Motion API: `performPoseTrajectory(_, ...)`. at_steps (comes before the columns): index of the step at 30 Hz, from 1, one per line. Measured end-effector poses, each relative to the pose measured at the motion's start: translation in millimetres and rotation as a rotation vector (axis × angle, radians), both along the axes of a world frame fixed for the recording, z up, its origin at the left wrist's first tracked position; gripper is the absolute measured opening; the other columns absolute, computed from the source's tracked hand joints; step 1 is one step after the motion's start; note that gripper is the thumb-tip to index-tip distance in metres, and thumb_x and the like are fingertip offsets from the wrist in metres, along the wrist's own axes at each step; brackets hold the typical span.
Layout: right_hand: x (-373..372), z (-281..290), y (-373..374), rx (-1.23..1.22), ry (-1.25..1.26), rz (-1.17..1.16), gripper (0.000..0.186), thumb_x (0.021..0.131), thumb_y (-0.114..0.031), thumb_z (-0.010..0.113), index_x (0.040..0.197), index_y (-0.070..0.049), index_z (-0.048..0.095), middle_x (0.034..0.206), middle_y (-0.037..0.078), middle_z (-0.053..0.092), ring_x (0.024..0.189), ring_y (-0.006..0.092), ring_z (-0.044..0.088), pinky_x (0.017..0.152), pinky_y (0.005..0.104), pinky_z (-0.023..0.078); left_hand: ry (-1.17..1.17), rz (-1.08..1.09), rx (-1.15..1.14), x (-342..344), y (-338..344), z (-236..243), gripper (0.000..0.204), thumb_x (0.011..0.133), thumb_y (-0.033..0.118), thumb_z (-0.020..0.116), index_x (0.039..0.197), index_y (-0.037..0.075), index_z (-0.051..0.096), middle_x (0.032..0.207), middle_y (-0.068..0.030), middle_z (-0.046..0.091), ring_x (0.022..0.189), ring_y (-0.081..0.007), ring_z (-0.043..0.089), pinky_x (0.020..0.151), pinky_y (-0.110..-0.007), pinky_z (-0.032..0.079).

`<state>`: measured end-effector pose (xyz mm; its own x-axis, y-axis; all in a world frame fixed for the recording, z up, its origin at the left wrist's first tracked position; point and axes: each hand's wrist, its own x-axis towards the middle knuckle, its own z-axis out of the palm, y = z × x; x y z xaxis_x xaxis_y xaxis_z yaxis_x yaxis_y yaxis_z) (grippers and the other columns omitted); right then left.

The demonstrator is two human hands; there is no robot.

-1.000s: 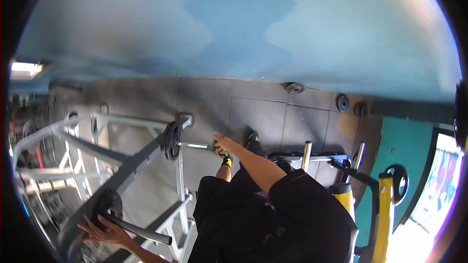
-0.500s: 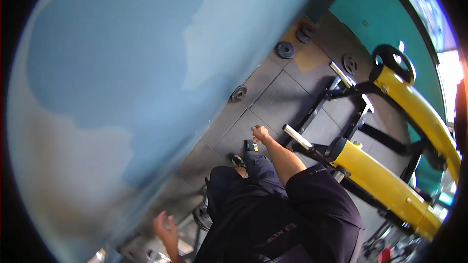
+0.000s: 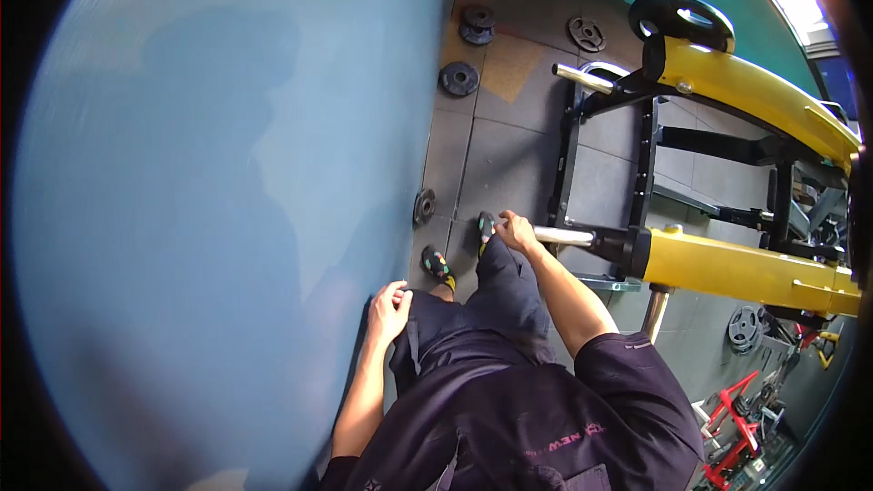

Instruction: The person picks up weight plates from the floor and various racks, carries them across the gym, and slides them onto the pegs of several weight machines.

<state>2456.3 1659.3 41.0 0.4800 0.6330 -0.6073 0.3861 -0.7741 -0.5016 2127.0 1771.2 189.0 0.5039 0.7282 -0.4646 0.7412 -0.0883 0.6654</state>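
Note:
My left hand [image 3: 389, 311] hangs beside the blue wall [image 3: 273, 218], its fingers loosely bent and apart, with nothing in them. Farther ahead, my right hand [image 3: 517, 231] holds nothing and has its fingers loosely spread. It is right beside the tip of a bare metal weight peg [image 3: 566, 236] on a yellow machine arm [image 3: 727, 268]; whether they touch I cannot tell. A small dark weight plate [image 3: 425, 206] leans at the foot of the wall, ahead of my feet.
Farther off on the tiled floor [image 3: 509, 159] lie a round plate [image 3: 459, 79], a stack of plates [image 3: 477, 25] and a grey plate [image 3: 587, 35]. A second yellow arm [image 3: 755, 82] carries a black plate [image 3: 682, 22]. Red equipment [image 3: 735, 418] stands at the lower right.
The view has turned, so the wall stands more upright and the machine appears nearer. My left hand has come forward beside my leg. My right hand is now close to the peg tip.

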Motion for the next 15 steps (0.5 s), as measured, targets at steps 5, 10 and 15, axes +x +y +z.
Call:
performPoseTrajectory(5, 57.4, -21.0, 79.7, -0.058, -0.137, 0.194, 0.056, 0.082, -0.036, 0.067, 0.128, -0.006, 0.054, 0.101, 0.02, 0.07, 0.096, 0.0417, 0.066, 0.086, 0.0487, 0.052, 0.061, -0.155, 0.053, 75.2, 30.1, -54.7, 0.029, 0.087, 0.018, 0.066, 0.112, 0.005, 0.063, 0.1, -0.0166, 0.065, 0.092, -0.0345, 0.063, 0.084, -0.044, 0.051)
performPoseTrajectory(10, 130.3, -117.4, 184.9, -0.004, -0.344, 0.43, 0.071, 0.077, -0.03, 0.072, 0.137, -0.007, 0.044, 0.12, 0.015, 0.059, 0.113, 0.0337, 0.055, 0.094, 0.0466, 0.045, 0.259, -0.309, 0.108, 147.0, 61.6, -132.3, 0.056, 0.086, 0.02, 0.066, 0.136, 0.003, 0.047, 0.131, -0.0239, 0.053, 0.119, -0.0416, 0.051, 0.1, -0.047, 0.043)
performPoseTrajectory(15, 195.0, -243.5, 284.3, -0.02, -0.333, 0.457, 0.06, 0.09, -0.018, 0.049, 0.147, -0.007, 0.036, 0.122, 0.016, 0.06, 0.117, 0.0344, 0.054, 0.099, 0.0502, 0.041, 0.43, -0.425, 0.107, 210.5, 95.8, -261.1, 0.071, 0.087, 0.022, 0.064, 0.147, 0.001, 0.033, 0.146, -0.0288, 0.037, 0.136, -0.0447, 0.035, 0.11, -0.053, 0.033)
